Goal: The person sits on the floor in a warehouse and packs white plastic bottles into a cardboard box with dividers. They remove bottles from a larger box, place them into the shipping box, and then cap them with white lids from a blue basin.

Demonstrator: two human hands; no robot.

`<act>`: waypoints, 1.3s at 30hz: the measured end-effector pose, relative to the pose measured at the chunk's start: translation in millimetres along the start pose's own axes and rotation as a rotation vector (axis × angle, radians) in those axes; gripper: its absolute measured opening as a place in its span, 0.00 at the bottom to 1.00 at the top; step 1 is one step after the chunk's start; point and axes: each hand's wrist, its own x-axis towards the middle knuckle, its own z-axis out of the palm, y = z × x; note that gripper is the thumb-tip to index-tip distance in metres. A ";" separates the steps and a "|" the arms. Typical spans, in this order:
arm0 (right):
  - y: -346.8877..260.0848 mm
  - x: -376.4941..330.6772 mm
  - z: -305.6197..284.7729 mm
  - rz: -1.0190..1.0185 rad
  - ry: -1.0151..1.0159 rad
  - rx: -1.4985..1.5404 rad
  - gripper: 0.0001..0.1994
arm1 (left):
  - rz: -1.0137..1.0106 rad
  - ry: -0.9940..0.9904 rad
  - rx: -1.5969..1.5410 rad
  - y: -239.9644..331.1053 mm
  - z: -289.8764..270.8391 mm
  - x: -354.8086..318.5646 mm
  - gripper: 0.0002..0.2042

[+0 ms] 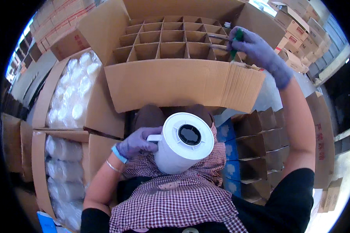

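Note:
My left hand [138, 143], in a purple glove, is closed round the handle of a white jug [171, 157] above my lap. The jug's ribbed round end, with a black disc in its middle, faces up; I cannot tell whether this is its top or its base. My gloved right hand [256, 48] is raised over the right side of a large open carton [175, 83]. It grips a green-handled tool [236, 43] with two dark prongs spread apart and pointing left. Cardboard dividers [173, 37] split the carton into several square cells. A small white piece [227, 25] shows in a far right cell.
On the left, two open cartons [87, 128] hold several white, plastic-wrapped round items [72, 91]. To my right are more cardboard dividers [252, 147] with blue packs [227, 155] beside them. Stacked cartons [293, 29] stand at the back right and back left.

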 end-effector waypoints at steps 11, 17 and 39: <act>-76.5 -126.9 83.2 -1.155 -0.294 -0.517 0.12 | -0.014 -0.526 0.220 -9.6 -32.8 60.5 0.37; -80.3 -138.8 79.8 -1.236 -0.343 -0.478 0.14 | -0.129 -0.564 0.121 -22.6 -40.0 78.7 0.42; 0.7 -70.4 136.0 0.353 -0.162 0.092 0.15 | 0.264 0.060 0.147 -48.8 73.4 -25.7 0.55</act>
